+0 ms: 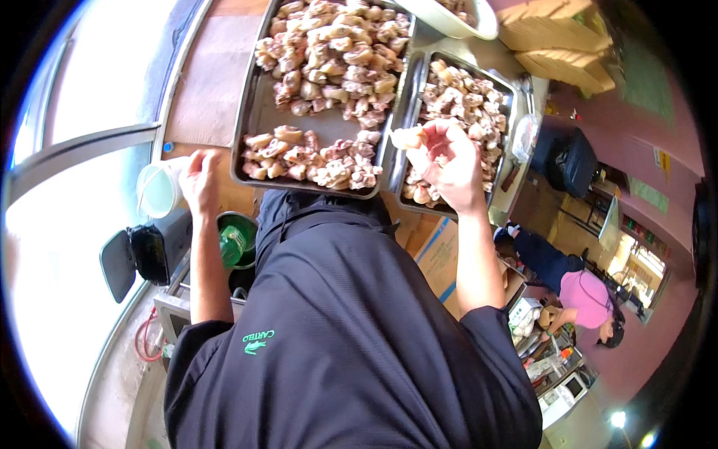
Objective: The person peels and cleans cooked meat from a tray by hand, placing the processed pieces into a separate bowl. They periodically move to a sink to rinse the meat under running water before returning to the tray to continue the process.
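Note:
My right hand (456, 168) is raised over the right-hand tray and pinches a pale piece of meat (408, 138) between thumb and fingers. Below it, the smaller metal tray (511, 112) is filled with chopped, bony meat pieces (462, 97). The larger metal tray (262, 118) lies in front of me, with a big heap of pinkish meat pieces (336, 56) at its far end and a smaller group at its near edge. My left hand (200, 182) is held left of this tray, beside a white bucket (158, 187). Its fingers are curled closed; whatever they may hold is hidden.
A white basin (456, 19) stands beyond the trays, next to brown cardboard (557, 45). At my lower left are a green-lined bin (238, 239) and a grey lidded bin (120, 266). A person in a pink top (585, 299) works at a cluttered counter on the right.

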A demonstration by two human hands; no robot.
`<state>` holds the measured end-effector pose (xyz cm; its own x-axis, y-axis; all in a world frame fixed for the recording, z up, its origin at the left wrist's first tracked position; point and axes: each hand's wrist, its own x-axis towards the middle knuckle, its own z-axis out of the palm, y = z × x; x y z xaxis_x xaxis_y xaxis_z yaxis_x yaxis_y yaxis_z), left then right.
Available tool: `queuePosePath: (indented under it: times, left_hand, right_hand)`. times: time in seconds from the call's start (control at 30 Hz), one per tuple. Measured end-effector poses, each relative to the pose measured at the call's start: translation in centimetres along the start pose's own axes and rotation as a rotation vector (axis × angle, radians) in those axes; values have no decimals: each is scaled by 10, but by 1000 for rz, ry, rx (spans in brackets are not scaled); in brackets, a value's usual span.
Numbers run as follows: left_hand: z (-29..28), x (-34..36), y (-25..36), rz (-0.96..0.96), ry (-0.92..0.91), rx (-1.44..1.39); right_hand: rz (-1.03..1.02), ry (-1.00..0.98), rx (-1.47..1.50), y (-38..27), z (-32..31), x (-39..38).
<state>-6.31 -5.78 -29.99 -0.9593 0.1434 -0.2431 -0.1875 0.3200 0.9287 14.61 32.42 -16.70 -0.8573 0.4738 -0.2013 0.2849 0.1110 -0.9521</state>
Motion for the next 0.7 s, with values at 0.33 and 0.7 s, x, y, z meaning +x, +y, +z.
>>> queuePosePath:
  times: [0.33,0.7]
  left_hand:
    - [-91,-75,-190,-454,91,866]
    - [-77,-141,-227,-445,176,875]
  right_hand:
    - [311,403,-216,225,-151,-12]
    - [424,323,-618,245,-183,-10]
